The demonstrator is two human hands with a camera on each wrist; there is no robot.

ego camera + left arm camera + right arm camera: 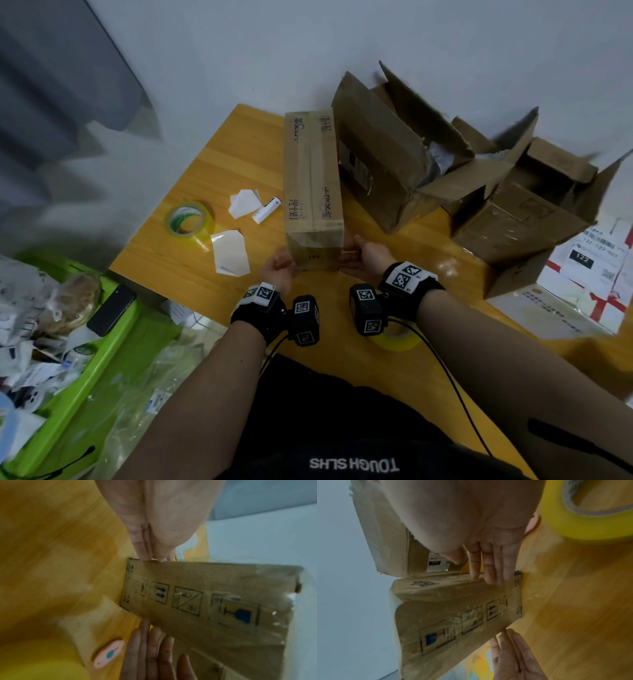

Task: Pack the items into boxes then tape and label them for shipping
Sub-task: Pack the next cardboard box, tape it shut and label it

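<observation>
Cardboard, taped shut, the long box (pixel 313 185) lies at frame centre on the table (pixel 219 161); left hand (pixel 278 265) and right hand (pixel 368 255) press flat, straight fingers against its sides, gripping nothing. Uneven pressure could skew it into the opened cartons (pixel 394 154) at upper right.

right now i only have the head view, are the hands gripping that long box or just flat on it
Observer: Flat. The right wrist view shows the right hand with straight fingers laid against the side of the long box.
Operator: and the left
Observer: The same. In the left wrist view the left hand has straight fingers, with the tips touching the box's edge.
Operator: anything printed on the end facing me
Observer: Handling symbols: up arrows and a fragile-glass mark.
</observation>
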